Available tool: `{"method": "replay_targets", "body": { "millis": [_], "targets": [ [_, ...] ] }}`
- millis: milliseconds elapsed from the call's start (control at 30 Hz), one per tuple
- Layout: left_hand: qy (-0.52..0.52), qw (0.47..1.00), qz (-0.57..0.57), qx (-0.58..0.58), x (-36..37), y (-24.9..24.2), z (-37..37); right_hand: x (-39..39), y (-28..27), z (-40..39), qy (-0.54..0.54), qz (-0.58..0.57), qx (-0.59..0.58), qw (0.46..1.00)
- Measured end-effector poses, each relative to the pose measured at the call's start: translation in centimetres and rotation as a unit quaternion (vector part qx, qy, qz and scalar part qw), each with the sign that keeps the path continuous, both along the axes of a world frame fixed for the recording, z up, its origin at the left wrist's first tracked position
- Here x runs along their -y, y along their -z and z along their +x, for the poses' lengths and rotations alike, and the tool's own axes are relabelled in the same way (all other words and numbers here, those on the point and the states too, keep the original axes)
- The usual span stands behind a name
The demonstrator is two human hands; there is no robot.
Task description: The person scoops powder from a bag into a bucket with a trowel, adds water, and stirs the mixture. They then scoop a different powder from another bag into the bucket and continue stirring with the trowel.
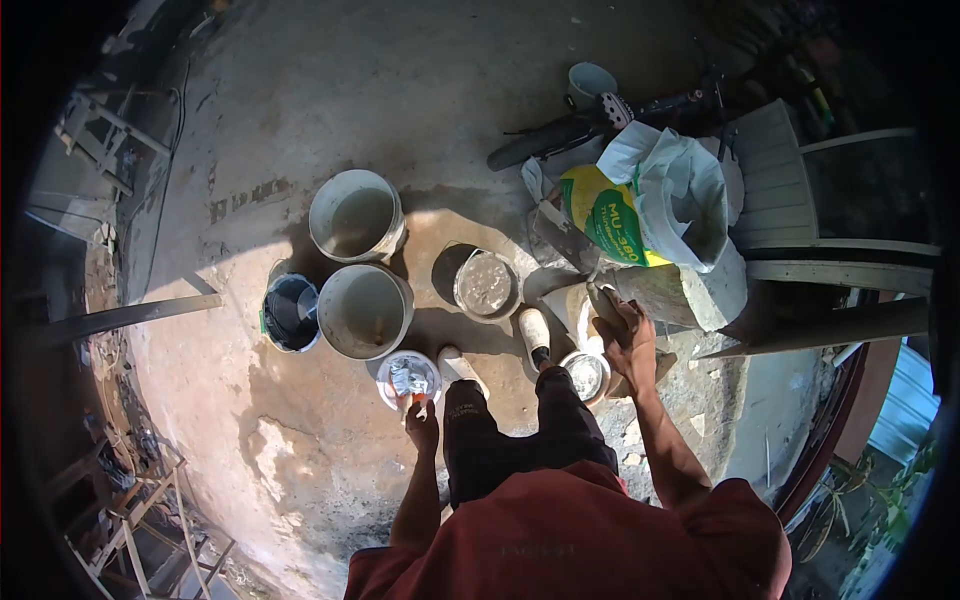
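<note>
My left hand (pixel 421 424) is closed around a small tool with an orange handle (pixel 410 401), held over the near rim of a white tub (pixel 382 388). Shiny silvery-grey material (pixel 410 374) fills that tub. My right hand (pixel 632 348) grips a grey, elongated object (pixel 603 300) whose kind I cannot tell. Beneath it is a pale beige container (pixel 570 304), and a small bucket of white paste (pixel 586 376) stands by my right foot. Ahead of my feet sits a bucket of grey mix (pixel 487 284).
Two large white buckets (pixel 366 311) (pixel 356 213) and a dark bucket (pixel 291 312) stand to the left. At the right, a green-and-yellow bag (pixel 610 215) lies beside a bicycle (pixel 545 145). A small pail (pixel 592 82) stands farther off. Wooden frames (pixel 130 520) line the left side.
</note>
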State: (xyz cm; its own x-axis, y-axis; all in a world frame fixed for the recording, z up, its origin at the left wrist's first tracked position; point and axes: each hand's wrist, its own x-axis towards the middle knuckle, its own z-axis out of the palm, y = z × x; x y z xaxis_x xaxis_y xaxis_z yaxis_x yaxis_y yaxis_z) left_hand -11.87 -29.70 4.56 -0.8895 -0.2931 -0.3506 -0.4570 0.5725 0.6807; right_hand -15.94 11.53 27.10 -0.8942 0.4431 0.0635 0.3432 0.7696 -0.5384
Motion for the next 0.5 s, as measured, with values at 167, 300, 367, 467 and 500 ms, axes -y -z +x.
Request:
{"method": "replay_targets", "body": {
  "millis": [167, 300, 367, 467, 500],
  "targets": [
    [-0.098, 0.995, 0.025, 0.014, 3.9, -0.8, 2.0, -7.4, -10.8, 0.5, 0.082, -0.056, -0.105, 0.989],
    [-0.224, 0.969, 0.107, 0.022, 1.3, -3.0, 5.4, -16.3, -12.9, 1.5, 0.112, 0.019, -0.081, 0.990],
    [-0.243, 0.945, 0.217, -0.001, 1.8, 0.4, 7.3, -19.5, -13.0, 0.6, 0.097, 0.095, 0.022, 0.991],
    [-0.296, 0.860, 0.414, -0.014, 0.4, 4.1, 7.4, -24.2, -7.5, -2.4, 0.087, 0.081, 0.095, 0.988],
    [-0.219, 0.937, 0.271, 0.025, 1.4, 6.0, 8.2, -24.6, -6.8, -3.8, 0.076, 0.084, 0.116, 0.987]
  ]
}}
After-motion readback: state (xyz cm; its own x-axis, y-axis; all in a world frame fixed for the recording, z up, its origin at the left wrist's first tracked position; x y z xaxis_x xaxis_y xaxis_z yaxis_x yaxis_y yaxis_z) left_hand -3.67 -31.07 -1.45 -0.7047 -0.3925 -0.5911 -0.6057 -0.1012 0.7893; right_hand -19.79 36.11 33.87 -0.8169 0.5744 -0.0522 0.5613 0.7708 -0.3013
